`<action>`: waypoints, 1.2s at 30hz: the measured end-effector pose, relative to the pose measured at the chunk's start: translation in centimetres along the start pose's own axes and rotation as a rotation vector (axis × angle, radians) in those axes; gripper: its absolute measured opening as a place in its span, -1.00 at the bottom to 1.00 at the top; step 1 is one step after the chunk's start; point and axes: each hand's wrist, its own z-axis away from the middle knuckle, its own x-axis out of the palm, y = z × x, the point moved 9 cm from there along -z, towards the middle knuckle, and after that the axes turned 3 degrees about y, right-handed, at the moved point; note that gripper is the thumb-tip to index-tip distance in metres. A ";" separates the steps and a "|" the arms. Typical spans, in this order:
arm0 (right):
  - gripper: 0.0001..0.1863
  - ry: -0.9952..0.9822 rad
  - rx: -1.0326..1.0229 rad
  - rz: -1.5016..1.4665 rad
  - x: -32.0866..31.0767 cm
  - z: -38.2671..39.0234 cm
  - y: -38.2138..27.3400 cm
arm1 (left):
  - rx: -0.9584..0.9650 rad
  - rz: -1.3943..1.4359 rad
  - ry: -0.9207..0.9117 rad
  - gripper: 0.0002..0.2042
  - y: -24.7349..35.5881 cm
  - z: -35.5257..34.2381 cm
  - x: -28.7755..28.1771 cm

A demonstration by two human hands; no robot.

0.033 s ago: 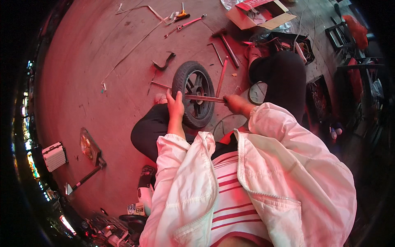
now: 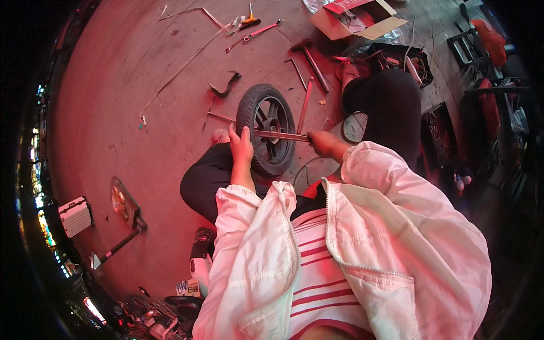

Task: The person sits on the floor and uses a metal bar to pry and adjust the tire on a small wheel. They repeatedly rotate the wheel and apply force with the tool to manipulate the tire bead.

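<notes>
Reddish-lit concrete floor spreads beyond both hands, a long-handled dark hammer lying ahead of them. Between them is a black spoked wheel with a rubber tyre: the left hand straddles its edge, thumb and fingers slightly parted, and the right hand closes round a flat silvery metal bar spanning the wheel's face — apparently mid-levering. Any further push seems to call for a firm left hold.

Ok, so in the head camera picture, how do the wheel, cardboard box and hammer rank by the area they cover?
1. Wheel
2. Cardboard box, reaching the top edge
3. Hammer, long but thin

That's picture area only; the wheel seems nearer the camera, so real sizes are unsure.
</notes>
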 end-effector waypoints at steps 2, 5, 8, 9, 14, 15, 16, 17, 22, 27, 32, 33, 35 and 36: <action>-0.74 -0.008 0.074 0.021 0.7 0.1 1.0 | -0.001 0.016 -0.055 -0.41 1.1 0.2 0.9; -0.76 -0.069 0.043 0.114 1.1 0.6 -0.1 | -0.009 0.056 -0.138 -0.43 1.9 0.6 1.2; -0.71 -0.142 -0.014 0.063 2.1 0.5 -0.6 | -0.012 0.096 -0.162 -0.44 1.2 0.6 1.2; -0.71 -0.161 -0.014 0.081 2.3 0.4 -0.6 | -0.018 0.090 -0.172 -0.44 1.1 0.7 1.3; -0.73 -0.109 0.114 0.092 0.6 0.7 -0.4 | -0.091 0.232 -0.233 -0.42 2.2 1.4 2.3; -0.73 -0.091 0.148 0.106 0.8 0.4 0.2 | -0.123 0.239 -0.226 -0.40 2.3 1.7 2.5; -0.74 -0.073 0.179 0.121 1.0 -0.1 0.7 | -0.154 0.246 -0.214 -0.39 2.2 1.8 2.5; -0.74 -0.055 0.210 0.136 1.1 -0.4 1.2 | -0.133 0.236 -0.198 -0.39 2.3 1.8 2.5; -0.76 -0.123 0.093 0.152 3.2 -1.8 1.5 | 0.014 0.076 -0.094 -0.46 -0.7 0.7 1.8; -0.76 -0.072 0.114 0.151 4.8 -2.8 3.9 | 0.015 0.125 0.020 -0.60 -0.7 0.8 1.7; -0.76 0.111 0.244 0.276 -1.9 0.0 1.9 | -0.061 0.121 0.009 -0.55 0.4 1.3 1.2; -0.77 0.135 0.249 0.309 -2.0 0.0 1.8 | -0.088 0.090 -0.004 -0.50 0.8 1.5 1.1; -0.78 0.181 0.245 0.372 -2.1 0.3 1.3 | -0.123 0.076 -0.035 -0.42 0.6 1.7 0.7; -0.78 0.145 0.222 0.357 -1.4 0.2 1.1 | -0.132 0.096 -0.061 -0.38 0.4 1.8 0.7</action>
